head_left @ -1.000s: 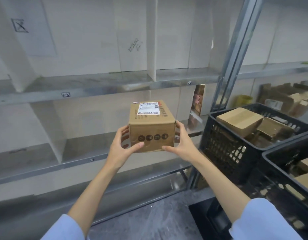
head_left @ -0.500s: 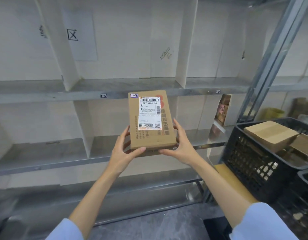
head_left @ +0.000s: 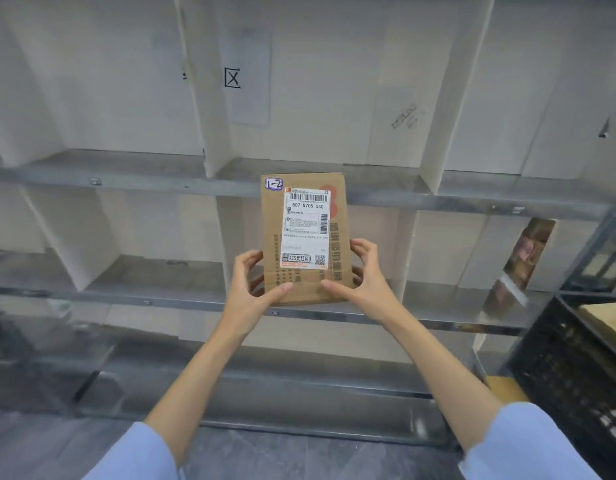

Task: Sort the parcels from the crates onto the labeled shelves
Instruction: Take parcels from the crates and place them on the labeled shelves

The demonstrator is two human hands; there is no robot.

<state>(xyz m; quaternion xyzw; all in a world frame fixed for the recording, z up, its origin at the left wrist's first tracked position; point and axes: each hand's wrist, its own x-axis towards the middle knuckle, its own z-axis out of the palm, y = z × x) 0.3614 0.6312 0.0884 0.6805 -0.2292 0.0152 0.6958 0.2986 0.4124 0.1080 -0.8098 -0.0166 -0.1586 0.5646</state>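
You hold a parcel (head_left: 304,237) marked 1-2 upright before the shelves (head_left: 161,183), left hand (head_left: 251,289) and right hand (head_left: 363,282) curled round its lower corners; the bays before you look bare and the crate (head_left: 569,368) shows more cardboard, so sorting seems barely begun.

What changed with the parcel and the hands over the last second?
The parcel was tipped up, so its labelled face now fronts the camera. It was also carried left, away from the black crate, and now sits in front of the shelf bays. Nothing was picked up or let go. The left hand and right hand still grip its lower sides, thumbs in front.
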